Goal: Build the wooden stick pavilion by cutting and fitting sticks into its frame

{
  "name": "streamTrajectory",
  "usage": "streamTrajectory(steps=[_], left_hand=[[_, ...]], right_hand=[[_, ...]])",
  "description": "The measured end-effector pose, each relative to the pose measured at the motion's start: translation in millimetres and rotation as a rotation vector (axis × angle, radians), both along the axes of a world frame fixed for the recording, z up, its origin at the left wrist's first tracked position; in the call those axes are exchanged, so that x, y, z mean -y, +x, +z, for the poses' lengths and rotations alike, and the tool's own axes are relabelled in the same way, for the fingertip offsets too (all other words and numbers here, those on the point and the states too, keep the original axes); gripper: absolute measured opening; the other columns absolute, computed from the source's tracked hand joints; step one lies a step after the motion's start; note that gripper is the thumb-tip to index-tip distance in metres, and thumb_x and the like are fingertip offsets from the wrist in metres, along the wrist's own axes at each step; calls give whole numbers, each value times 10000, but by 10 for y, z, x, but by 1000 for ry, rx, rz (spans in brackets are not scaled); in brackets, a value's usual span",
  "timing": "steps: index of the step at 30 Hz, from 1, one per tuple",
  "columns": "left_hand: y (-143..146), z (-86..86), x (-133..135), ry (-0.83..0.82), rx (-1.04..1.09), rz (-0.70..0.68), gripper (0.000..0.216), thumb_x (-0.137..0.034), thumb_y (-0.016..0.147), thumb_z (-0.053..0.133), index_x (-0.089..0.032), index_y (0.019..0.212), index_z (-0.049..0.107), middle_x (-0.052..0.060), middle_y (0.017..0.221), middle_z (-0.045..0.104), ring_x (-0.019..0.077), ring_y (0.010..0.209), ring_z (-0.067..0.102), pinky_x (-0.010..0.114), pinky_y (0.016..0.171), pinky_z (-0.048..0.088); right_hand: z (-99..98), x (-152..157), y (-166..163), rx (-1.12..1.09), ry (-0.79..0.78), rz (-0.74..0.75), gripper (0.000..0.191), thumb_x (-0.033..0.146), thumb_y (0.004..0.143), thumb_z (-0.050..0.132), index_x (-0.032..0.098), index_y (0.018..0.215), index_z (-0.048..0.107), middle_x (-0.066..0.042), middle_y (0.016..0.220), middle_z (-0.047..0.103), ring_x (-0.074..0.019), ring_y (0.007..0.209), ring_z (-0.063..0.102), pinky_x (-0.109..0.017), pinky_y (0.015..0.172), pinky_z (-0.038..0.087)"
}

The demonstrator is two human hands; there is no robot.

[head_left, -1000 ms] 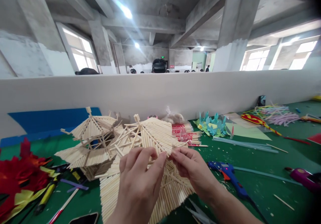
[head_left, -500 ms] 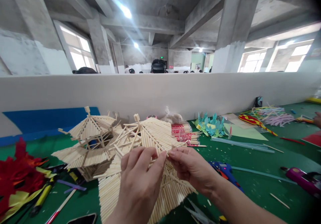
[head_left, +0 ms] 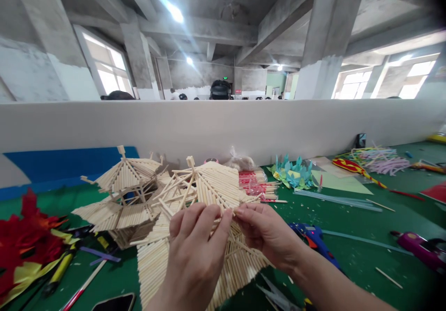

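In front of me stands a pavilion model (head_left: 216, 183) built of thin wooden sticks, its upper roof partly covered and its wide lower roof spreading below. My left hand (head_left: 200, 246) reaches over the near side, thumb and fingertips closed at the roof's lower corner. My right hand (head_left: 263, 225) pinches at the same corner from the right, its fingertips close to the left thumb. A short wooden stick seems to lie between the fingers, mostly hidden by them. A second stick pavilion (head_left: 128, 181) stands finished-looking to the left, behind the first.
On the green table (head_left: 348, 227) lie a blue glue gun (head_left: 313, 239), a purple glue gun (head_left: 423, 250), scissors (head_left: 275, 292), a phone (head_left: 114, 302) and a yellow-black cutter (head_left: 61, 269). Red paper (head_left: 26, 236), a teal paper flower (head_left: 292, 174) and bagged sticks (head_left: 256, 185) surround the models. A white partition (head_left: 216, 127) stands behind.
Both hands keep nearly the same grip at the roof corner, with only a slight shift. At the far right, another person's hand has gone out of view.
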State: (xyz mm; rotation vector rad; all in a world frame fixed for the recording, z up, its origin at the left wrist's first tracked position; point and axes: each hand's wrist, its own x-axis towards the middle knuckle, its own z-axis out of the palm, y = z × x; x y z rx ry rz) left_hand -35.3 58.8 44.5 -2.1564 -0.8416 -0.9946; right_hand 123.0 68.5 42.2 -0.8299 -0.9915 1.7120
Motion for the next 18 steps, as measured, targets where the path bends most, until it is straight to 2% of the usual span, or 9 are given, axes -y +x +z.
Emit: streamTrajectory(steps=[4,9,12,14,15,18], left_hand=[[7,20,3,-36,41,-5,214,-116,754,591,-149,961,635,100,876,627,252,853,494,385,709,386],[-56,57,-18,-48,108,-22,300,-125,737,621,-93,1033,580,106,865,611,226,805,524,389,705,423],[-124,74,25,-39,102,-17,266,-117,710,643,-117,973,608,99,854,598,230,789,525,389,676,433],[-152,71,104,-57,134,-35,212,-99,700,644,-127,910,627,88,823,595,218,766,528,371,659,447],[-155,60,153,-96,168,-56,186,-89,703,636,-131,884,632,79,812,594,206,759,533,359,668,459],[-111,-29,287,-348,301,-200,254,-39,721,594,-130,957,617,70,834,613,157,753,584,247,647,503]], right_hand=[[-12,17,7,30,24,-14,269,348,722,619,183,575,467,113,431,273,-42,384,136,-238,405,64],[-54,54,48,113,106,-86,270,402,745,592,162,634,537,112,432,270,-42,393,131,-231,401,79],[-79,93,83,176,186,-185,254,369,731,619,160,627,520,90,488,341,-46,433,226,-209,411,164],[-90,121,100,281,327,-296,204,325,729,630,166,664,520,62,566,416,-59,492,311,-201,447,245],[-93,133,105,366,446,-367,159,295,733,628,174,704,529,51,605,441,-67,518,340,-202,466,278],[-81,150,112,653,905,-535,95,183,749,601,207,833,563,24,696,496,-91,567,408,-216,495,346]])
